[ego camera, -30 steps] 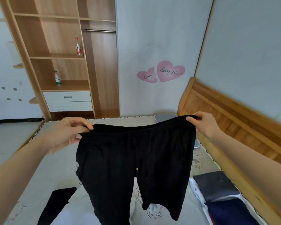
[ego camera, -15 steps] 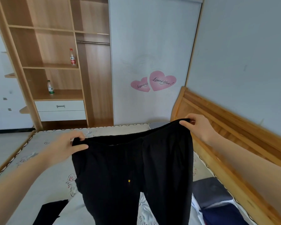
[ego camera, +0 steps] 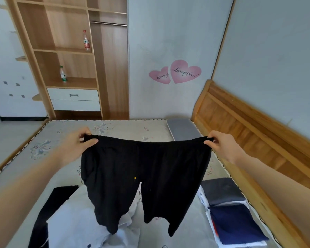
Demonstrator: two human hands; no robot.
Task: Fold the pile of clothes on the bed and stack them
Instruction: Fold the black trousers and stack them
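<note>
Fingers of both hands pinch black shorts waistband corners; shorts hang between, above bed.

Left hand and right hand pinch black shorts taut, apparently above the bed.

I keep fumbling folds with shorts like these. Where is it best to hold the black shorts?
By the waistband corners, from above, as the left hand and right hand do: the black shorts then hang flat, both legs down, ready to lay on the bed.
</note>
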